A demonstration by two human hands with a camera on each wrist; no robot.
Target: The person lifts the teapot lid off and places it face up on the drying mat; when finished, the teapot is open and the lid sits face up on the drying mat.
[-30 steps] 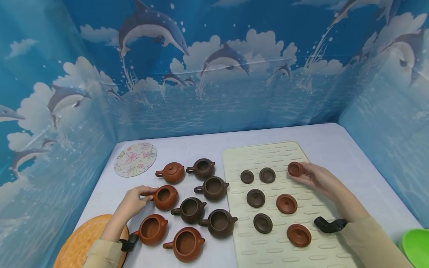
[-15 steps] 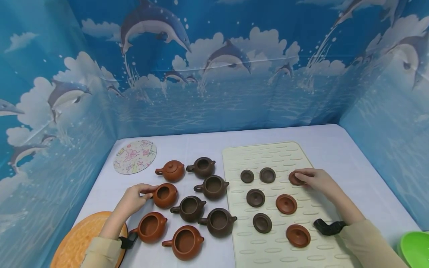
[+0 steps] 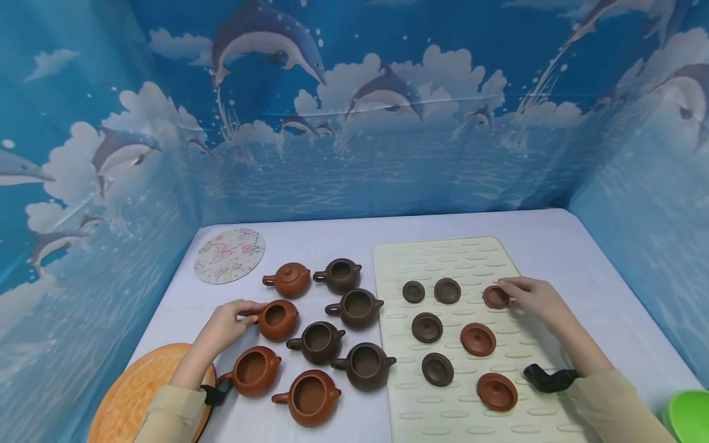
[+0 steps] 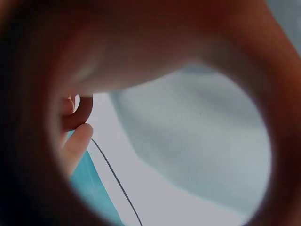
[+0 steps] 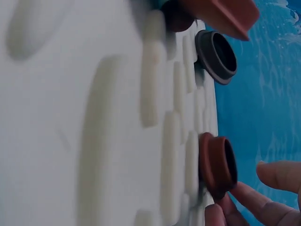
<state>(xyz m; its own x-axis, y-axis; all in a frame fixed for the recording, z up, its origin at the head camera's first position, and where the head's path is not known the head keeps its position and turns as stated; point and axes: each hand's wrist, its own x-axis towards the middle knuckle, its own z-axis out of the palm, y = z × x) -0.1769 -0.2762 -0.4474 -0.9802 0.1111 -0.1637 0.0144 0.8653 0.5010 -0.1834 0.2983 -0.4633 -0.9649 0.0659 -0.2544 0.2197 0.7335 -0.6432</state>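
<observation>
My left hand (image 3: 224,326) pinches the handle of a small lidless reddish-brown clay teapot (image 3: 279,334) standing on the white cloth. The ring-shaped handle (image 4: 84,113) shows between fingertips in the left wrist view. Over on the cream mat (image 3: 471,249), my right hand (image 3: 537,301) is at the right edge of a small reddish-brown teapot lid (image 3: 496,297), which lies with its hollow side up. In the right wrist view, fingertips meet the edge of that lid (image 5: 216,165), while the thumb (image 5: 280,174) stands apart from it.
Several dark and reddish lidless teapots (image 3: 367,376) stand left of the mat; one reddish teapot (image 3: 292,280) has its lid on. More lids (image 3: 478,339) lie on the mat. A round floral mat (image 3: 229,255), an orange round board (image 3: 130,394) and a green bowl (image 3: 689,415) lie around.
My right hand has lowered the small lid, held tilted a second ago, onto the mat and let its fingers come off to the right. The left hand has kept its grip on the teapot handle.
</observation>
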